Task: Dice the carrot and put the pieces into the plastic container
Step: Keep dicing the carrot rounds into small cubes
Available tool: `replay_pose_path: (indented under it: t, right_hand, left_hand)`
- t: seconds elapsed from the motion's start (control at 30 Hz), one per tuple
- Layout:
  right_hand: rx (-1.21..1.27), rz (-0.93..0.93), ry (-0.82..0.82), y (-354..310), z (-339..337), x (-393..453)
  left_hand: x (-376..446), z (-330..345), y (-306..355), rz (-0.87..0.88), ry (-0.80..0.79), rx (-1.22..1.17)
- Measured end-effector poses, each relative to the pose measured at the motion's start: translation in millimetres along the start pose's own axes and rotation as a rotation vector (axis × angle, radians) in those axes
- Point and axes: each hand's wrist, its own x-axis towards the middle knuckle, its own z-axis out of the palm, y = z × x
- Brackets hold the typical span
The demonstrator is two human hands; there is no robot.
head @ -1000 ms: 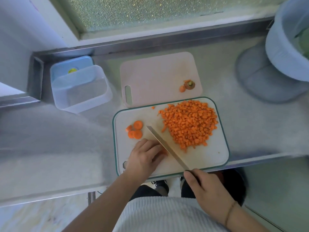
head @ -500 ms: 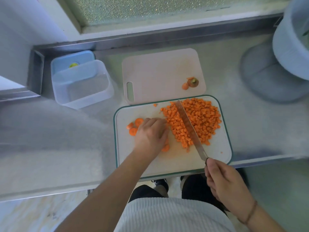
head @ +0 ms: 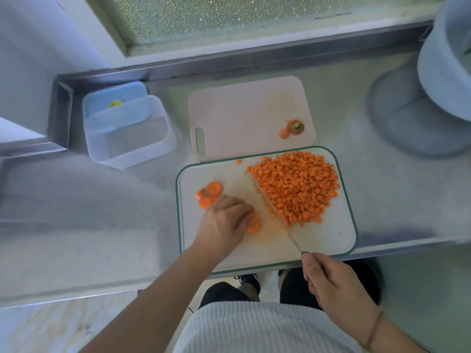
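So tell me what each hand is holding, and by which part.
Right hand grips the knife by its handle. Left hand holds nothing; its fingers press down on carrot slices.

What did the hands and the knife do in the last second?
The right hand swung the knife from beside the left hand over to the left edge of the diced carrot pile. The left hand slid up the cutting board onto carrot slices. The plastic container stayed empty, and three slices stayed put.
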Motion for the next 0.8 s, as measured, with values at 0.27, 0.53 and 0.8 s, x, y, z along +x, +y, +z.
replay_pose_path:
  t: [0.27, 0.53, 0.8]
  right_hand:
    - [-0.138, -0.005, -0.041, -3.3, 9.5, 4.4]
    - [-0.135, -0.011, -0.110, -2.7, 14.0, 4.6]
    - [-0.215, -0.048, -0.092, -8.5, 11.1, -4.0]
  left_hand:
    - [-17.1, 9.8, -1.1, 0.108, -0.048, 0.017]
    - [-23.1, 15.3, -4.2, 0.126, 0.092, -0.044]
    - [-26.0, 18.0, -4.8, 0.204, 0.097, -0.014]
